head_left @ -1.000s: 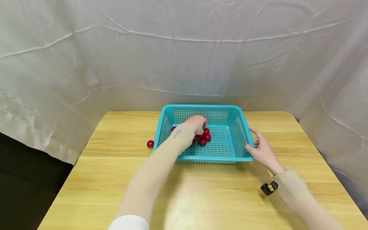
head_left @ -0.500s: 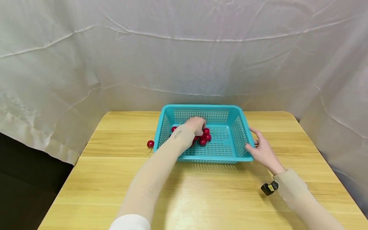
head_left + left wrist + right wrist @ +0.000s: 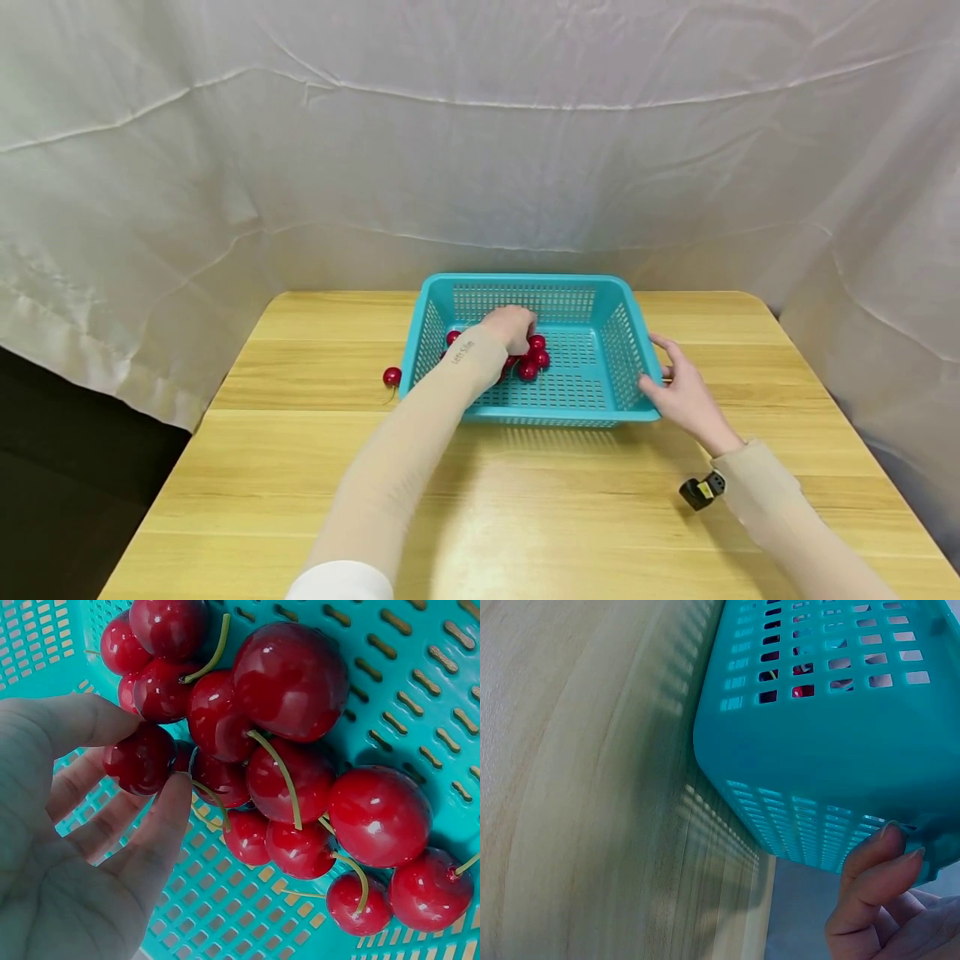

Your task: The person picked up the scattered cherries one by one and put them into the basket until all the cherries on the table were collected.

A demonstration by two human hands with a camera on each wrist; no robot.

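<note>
A turquoise plastic basket (image 3: 555,414) with slotted walls stands on the wooden table. Inside it, toward the left, lies a cluster of shiny red cherries (image 3: 289,682) with green stems. My left hand (image 3: 510,327) reaches down into the basket. In the left wrist view its thumb and fingers pinch one dark cherry (image 3: 140,759) at the cluster's edge. My right hand (image 3: 686,400) grips the basket's right side, thumb at the rim and fingers outside, seen also as the fingers (image 3: 877,889) in the right wrist view. In the head view, the left forearm hides part of the cherries.
One loose cherry (image 3: 392,377) lies on the table (image 3: 570,517) just left of the basket. A small black device (image 3: 701,492) is attached at the right wrist. Pale curtains (image 3: 480,175) hang behind and along the sides of the table.
Over the last second the left hand has shifted very slightly down within the basket. The right hand, the basket and the loose cherry look unmoved.
</note>
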